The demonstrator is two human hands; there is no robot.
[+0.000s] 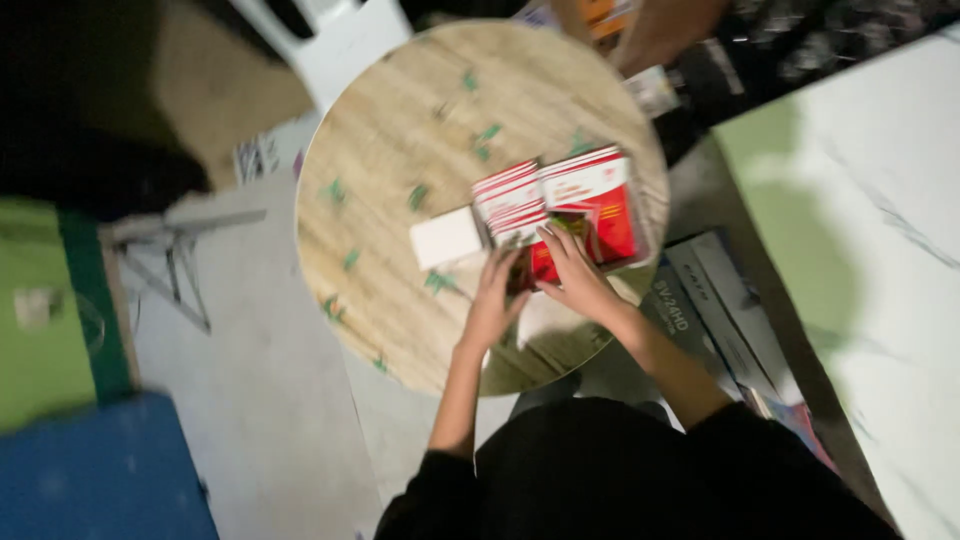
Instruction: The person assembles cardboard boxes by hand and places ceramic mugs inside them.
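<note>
Round wooden table (400,150), hands (575,280) on blurry red packets (610,215)

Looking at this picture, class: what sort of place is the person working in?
Probably a home or small back room used for packing: a round wooden table holds red-and-white packets, cardboard boxes lie on the floor, a white plastic chair stands behind.

We have open wood on the far and left parts of the round surface (400,150), where a hand could pass freely. The red-and-white packets (570,205) crowd the right side up to the rim, and the white box (446,237) sits just beside them on the left, closing that flank. Near us, only a narrow bare strip remains
</note>
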